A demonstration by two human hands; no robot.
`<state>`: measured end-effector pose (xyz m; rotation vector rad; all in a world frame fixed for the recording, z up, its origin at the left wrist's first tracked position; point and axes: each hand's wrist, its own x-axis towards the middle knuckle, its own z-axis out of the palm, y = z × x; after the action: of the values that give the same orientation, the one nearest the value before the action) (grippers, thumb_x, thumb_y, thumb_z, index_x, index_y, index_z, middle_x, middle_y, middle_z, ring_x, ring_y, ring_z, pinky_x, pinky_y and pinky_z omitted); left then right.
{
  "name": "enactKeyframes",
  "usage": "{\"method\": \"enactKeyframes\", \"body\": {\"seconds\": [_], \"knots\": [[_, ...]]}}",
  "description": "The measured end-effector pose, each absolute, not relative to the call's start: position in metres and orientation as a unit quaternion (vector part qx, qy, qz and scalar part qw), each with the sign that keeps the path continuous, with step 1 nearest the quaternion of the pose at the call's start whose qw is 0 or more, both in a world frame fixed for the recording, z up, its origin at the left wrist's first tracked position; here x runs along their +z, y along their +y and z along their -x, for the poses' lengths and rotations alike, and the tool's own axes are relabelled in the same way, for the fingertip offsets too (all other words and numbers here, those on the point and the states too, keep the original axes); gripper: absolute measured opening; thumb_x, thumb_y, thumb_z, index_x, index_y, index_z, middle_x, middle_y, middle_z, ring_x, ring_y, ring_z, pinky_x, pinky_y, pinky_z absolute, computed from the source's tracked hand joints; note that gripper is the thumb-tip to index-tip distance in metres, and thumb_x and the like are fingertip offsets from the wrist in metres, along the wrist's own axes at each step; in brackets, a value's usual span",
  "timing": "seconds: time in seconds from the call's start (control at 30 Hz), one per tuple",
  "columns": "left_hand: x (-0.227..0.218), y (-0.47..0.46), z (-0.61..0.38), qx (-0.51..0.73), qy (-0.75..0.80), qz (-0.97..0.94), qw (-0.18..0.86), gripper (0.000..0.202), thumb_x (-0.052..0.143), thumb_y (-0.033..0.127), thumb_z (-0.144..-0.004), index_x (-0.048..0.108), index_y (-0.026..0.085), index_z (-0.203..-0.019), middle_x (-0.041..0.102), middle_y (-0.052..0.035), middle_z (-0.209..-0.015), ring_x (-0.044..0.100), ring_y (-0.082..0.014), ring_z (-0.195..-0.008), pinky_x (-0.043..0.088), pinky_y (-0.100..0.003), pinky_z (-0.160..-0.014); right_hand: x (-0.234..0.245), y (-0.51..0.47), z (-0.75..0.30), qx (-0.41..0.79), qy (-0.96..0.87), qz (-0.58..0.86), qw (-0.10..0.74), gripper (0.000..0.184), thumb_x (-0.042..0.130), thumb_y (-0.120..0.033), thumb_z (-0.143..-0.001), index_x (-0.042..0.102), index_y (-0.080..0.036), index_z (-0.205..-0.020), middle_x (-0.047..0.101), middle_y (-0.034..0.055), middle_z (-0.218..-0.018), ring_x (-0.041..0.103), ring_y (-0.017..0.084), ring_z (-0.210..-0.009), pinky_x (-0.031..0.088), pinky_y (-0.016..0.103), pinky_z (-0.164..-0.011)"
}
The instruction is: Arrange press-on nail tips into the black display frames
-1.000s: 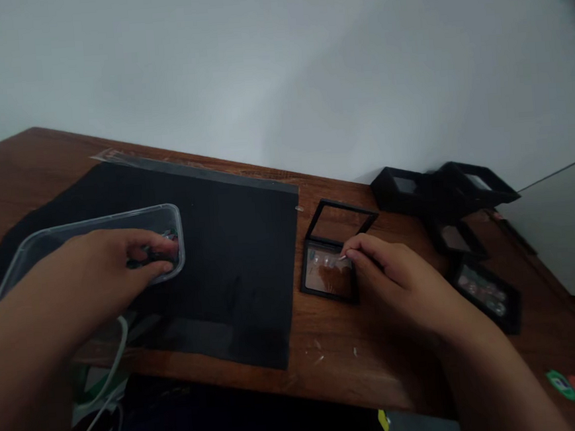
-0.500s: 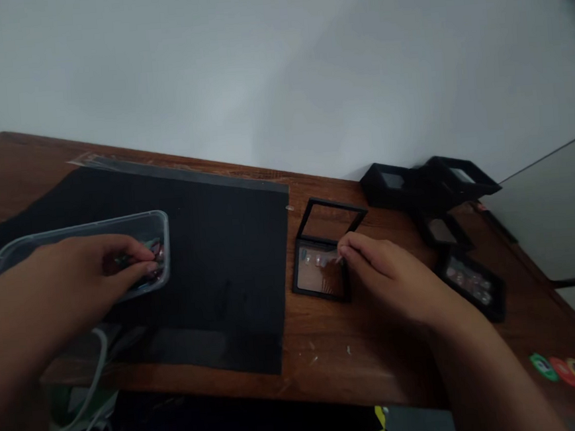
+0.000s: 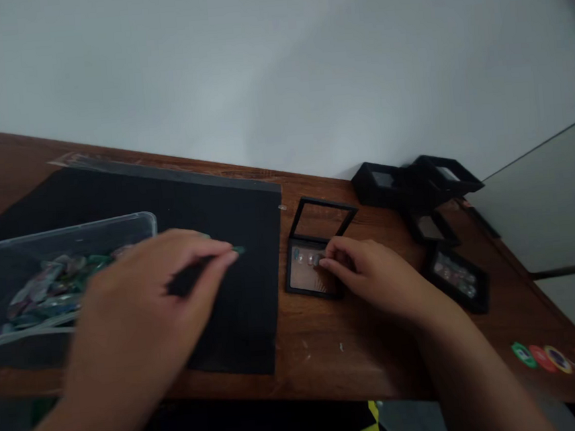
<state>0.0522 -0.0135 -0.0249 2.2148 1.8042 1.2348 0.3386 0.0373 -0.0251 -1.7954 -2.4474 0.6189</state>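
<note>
My left hand [image 3: 155,299] hovers over the black mat [image 3: 208,215], blurred by motion, its thumb and fingertips pinched on a small green piece [image 3: 239,250]. Left of it lies a clear plastic tub [image 3: 1,248] holding several small coloured pieces [image 3: 54,287]. My right hand [image 3: 372,275] rests on an open black display case [image 3: 316,266], fingers curled and pressed on the small pieces set in its lower half. The case's lid [image 3: 323,216] stands open behind it.
The brown wooden table [image 3: 328,352] runs to a grey wall. Several more black display cases [image 3: 414,185] lie at the back right, one with pieces inside [image 3: 456,278]. Round coloured stickers [image 3: 547,358] sit near the right front edge.
My left hand has left the plastic tub and moved right over the mat with a small green piece pinched. My right hand has stayed on the open case.
</note>
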Motion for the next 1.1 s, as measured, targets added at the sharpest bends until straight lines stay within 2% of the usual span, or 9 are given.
{"method": "enactKeyframes", "body": {"seconds": [0.17, 0.3, 0.57, 0.9, 1.1], "knots": [[-0.047, -0.003, -0.1, 0.367, 0.503, -0.776, 0.096, 0.007, 0.064, 0.022, -0.094, 0.069, 0.026, -0.092, 0.074, 0.0042, -0.094, 0.068, -0.0161, -0.085, 0.049, -0.031, -0.079, -0.026, 0.038, -0.339, 0.22, -0.791, 0.571, 0.025, 0.013, 0.059, -0.036, -0.096, 0.064, -0.024, -0.094, 0.065, -0.002, -0.074, 0.057, 0.015, -0.067, 0.03, 0.027, -0.06], [-0.067, 0.008, -0.111, 0.354, 0.496, -0.782, 0.134, 0.007, 0.066, 0.02, -0.092, 0.071, 0.025, -0.092, 0.074, 0.0034, -0.095, 0.069, -0.0175, -0.086, 0.051, -0.033, -0.079, -0.024, 0.037, -0.345, 0.22, -0.789, 0.573, 0.018, 0.017, 0.064, -0.039, -0.092, 0.065, -0.024, -0.102, 0.064, -0.0018, -0.076, 0.057, 0.015, -0.07, 0.032, 0.027, -0.062], [-0.077, 0.009, -0.113, 0.336, 0.509, -0.756, 0.237, 0.009, 0.067, 0.021, -0.09, 0.072, 0.028, -0.089, 0.073, 0.006, -0.092, 0.068, -0.016, -0.086, 0.051, -0.031, -0.077, -0.021, 0.039, -0.356, 0.258, -0.793, 0.553, -0.003, 0.024, 0.066, -0.029, -0.09, 0.064, -0.025, -0.114, 0.066, -0.002, -0.083, 0.058, 0.015, -0.074, 0.037, 0.027, -0.066], [-0.081, 0.006, -0.114, 0.337, 0.5, -0.763, 0.232, 0.011, 0.066, 0.018, -0.09, 0.072, 0.027, -0.089, 0.074, 0.0046, -0.093, 0.069, -0.0172, -0.087, 0.052, -0.034, -0.081, -0.026, 0.042, -0.351, 0.233, -0.79, 0.567, 0.019, 0.015, 0.066, -0.031, -0.09, 0.067, -0.024, -0.104, 0.065, -0.002, -0.077, 0.057, 0.014, -0.07, 0.035, 0.027, -0.063], [-0.078, 0.006, -0.117, 0.315, 0.49, -0.78, 0.23, 0.01, 0.065, 0.018, -0.091, 0.072, 0.026, -0.089, 0.073, 0.0036, -0.091, 0.068, -0.0183, -0.084, 0.052, -0.035, -0.077, -0.024, 0.04, -0.354, 0.239, -0.784, 0.572, 0.023, 0.022, 0.069, -0.035, -0.088, 0.067, -0.025, -0.107, 0.065, -0.0018, -0.078, 0.058, 0.015, -0.071, 0.036, 0.027, -0.063]]}}
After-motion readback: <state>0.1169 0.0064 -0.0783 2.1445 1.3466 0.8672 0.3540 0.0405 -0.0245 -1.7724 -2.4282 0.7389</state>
